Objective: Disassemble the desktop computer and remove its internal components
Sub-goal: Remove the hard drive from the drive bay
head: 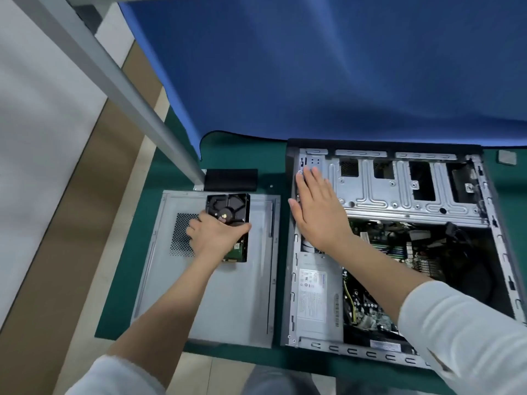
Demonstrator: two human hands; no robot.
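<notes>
The open desktop case [288, 280] lies on its side at the right, showing its metal drive cage [385, 189], power supply [316, 295] and motherboard [399, 252]. Left of it the removed grey side panel [228, 295] lies flat. On that panel sits a black hard drive [229, 208], circuit side up; my left hand [214, 235] grips its near part, thumb along its right edge. My right hand [316, 212] lies flat with straight fingers on the drive cage's left end, holding nothing.
A green mat [242, 158] covers the table, with a blue cloth [313, 67] hanging behind. A black block [231, 179] sits beyond the panel, next to a grey metal post [119, 78]. A small grey square piece [507, 157] lies at far right.
</notes>
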